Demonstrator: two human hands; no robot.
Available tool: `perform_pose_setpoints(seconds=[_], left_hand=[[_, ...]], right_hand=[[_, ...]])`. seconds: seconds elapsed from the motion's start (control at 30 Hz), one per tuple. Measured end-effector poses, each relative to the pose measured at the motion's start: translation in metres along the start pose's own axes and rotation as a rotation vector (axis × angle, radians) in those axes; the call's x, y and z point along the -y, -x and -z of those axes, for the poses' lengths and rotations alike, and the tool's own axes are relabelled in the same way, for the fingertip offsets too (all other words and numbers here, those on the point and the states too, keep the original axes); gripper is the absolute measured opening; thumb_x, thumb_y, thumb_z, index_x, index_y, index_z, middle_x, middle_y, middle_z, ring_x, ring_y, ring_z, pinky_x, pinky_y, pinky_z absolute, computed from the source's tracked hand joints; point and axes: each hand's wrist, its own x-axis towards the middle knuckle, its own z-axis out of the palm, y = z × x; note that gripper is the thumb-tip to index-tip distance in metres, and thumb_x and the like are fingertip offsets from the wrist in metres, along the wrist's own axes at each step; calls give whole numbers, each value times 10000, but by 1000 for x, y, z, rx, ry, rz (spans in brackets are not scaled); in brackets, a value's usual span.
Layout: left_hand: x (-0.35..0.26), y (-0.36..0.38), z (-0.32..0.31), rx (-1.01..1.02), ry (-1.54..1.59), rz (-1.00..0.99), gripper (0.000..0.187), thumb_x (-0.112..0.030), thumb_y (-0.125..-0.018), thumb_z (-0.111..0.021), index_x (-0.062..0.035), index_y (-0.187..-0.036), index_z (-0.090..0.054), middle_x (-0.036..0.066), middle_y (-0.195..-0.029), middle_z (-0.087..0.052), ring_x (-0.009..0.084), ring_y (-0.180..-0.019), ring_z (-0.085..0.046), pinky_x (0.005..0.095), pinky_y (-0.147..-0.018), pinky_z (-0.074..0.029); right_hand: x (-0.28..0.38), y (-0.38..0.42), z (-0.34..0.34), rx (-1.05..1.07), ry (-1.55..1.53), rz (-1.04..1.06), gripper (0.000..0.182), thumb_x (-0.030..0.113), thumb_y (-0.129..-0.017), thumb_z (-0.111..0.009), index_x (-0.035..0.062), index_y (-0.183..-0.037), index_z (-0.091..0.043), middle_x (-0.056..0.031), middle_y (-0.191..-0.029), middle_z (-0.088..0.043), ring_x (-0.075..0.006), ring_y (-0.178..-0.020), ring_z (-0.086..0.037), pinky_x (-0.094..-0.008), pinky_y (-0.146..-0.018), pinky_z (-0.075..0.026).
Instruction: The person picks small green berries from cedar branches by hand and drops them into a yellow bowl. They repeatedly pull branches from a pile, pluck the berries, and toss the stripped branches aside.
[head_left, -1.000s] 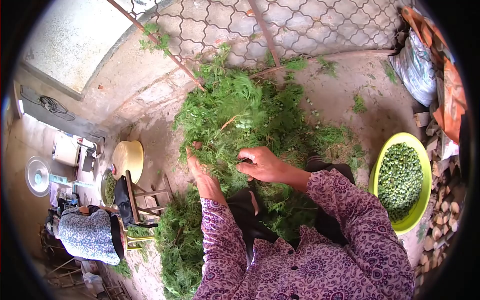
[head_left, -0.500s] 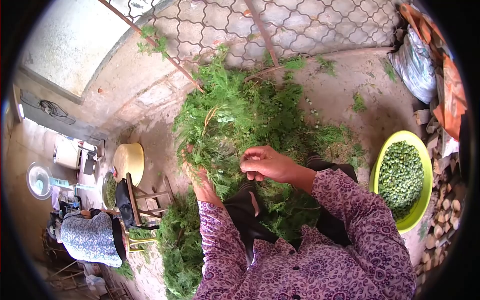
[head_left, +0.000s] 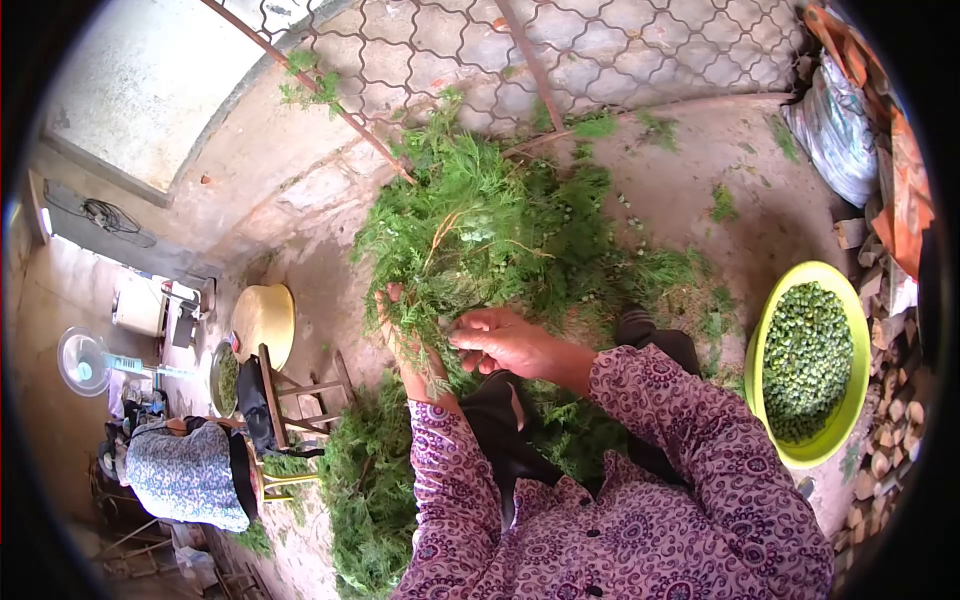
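My left hand (head_left: pixel 405 340) is wrapped round a leafy evergreen branch (head_left: pixel 445 240), its fingers partly hidden by the fronds. Pale green cones show among the foliage. My right hand (head_left: pixel 505 342) is beside the branch's lower fronds, thumb and fingertips pinched together. Whatever lies between those fingertips is too small to make out. Beyond my hands, a heap of cut evergreen branches (head_left: pixel 570 225) covers the ground, and more greenery (head_left: pixel 365 490) lies by my left sleeve.
A yellow-green basin (head_left: pixel 754 385) full of small green cones stands at right, near stacked firewood (head_left: pixel 890 430) and a white sack (head_left: pixel 835 130). At left are a wooden stool (head_left: pixel 310 385), a tan tub (head_left: pixel 265 325), a fan (head_left: pixel 85 362) and another person (head_left: pixel 190 475) bending over. Wire mesh (head_left: pixel 640 50) borders the back.
My right hand has moved left, closer to my left hand and the branch fronds. The held branch has shifted slightly right.
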Motion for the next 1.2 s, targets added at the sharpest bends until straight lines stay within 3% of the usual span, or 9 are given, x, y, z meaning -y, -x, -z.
perform_pose_setpoints(seconds=[0.07,0.33,0.47,0.63,0.77,0.83,0.97,1.03,1.2], left_hand=[[-4,0,-1,44,228,84,209,-332,-873,-455,-136,-884,-526,-13,-790,-543,160,-779,-504,313,-688,-419],[-1,-7,2,-20,70,-13,225,-353,-857,-479,-135,-855,-535,-16,-792,-537,156,-743,-503,304,-682,-416],[-5,3,-19,-107,187,34,226,-347,-861,-470,-130,-857,-533,-17,-781,-534,156,-732,-504,299,-668,-419],[-1,-17,5,-15,194,23,240,-350,-864,-464,-119,-842,-525,-23,-725,-522,155,-689,-495,298,-640,-415],[-7,-18,13,122,206,14,246,-355,-863,-466,-117,-829,-517,-26,-670,-500,153,-633,-476,291,-612,-402],[-12,-4,1,-3,112,13,253,-366,-857,-477,-117,-818,-510,-27,-662,-490,152,-609,-465,286,-606,-394],[-16,-3,0,-51,99,-12,248,-368,-836,-522,-127,-785,-490,-31,-663,-476,131,-632,-466,272,-615,-390],[-19,6,-6,-64,79,-43,247,-368,-835,-527,-131,-779,-485,-31,-651,-456,123,-621,-455,254,-616,-385],[-23,-5,-21,-53,-56,-156,317,-388,-857,-486,-96,-736,-458,-1,-564,-403,121,-530,-380,250,-503,-299]], right_hand=[[3,1,-2,-3,23,-13,199,248,-844,-531,59,-906,-522,-4,-811,-531,-90,-669,-528,-219,-501,-376],[-4,-1,-2,81,-19,37,173,196,-828,-547,50,-913,-512,-4,-775,-527,-90,-611,-516,-212,-492,-370],[4,8,-9,-74,-91,-50,146,152,-815,-549,42,-900,-505,-22,-709,-529,-95,-569,-502,-216,-479,-366],[-5,3,2,-64,-143,5,132,124,-802,-545,35,-886,-498,-24,-649,-514,-94,-555,-497,-214,-473,-364],[3,17,3,-31,19,113,128,87,-772,-565,22,-860,-499,-25,-650,-508,-80,-552,-484,-223,-467,-362],[11,27,1,-44,103,189,127,78,-760,-574,19,-846,-502,-26,-650,-506,-74,-548,-478,-223,-464,-360],[19,45,5,-52,674,568,123,67,-738,-584,11,-824,-516,-30,-659,-513,-63,-531,-473,-200,-457,-363],[26,57,3,91,280,121,116,64,-750,-557,13,-845,-516,-32,-667,-512,-67,-571,-489,-203,-460,-373],[54,48,28,177,-247,146,151,212,-852,-478,62,-858,-465,-37,-760,-504,-94,-596,-485,-177,-414,-380]])
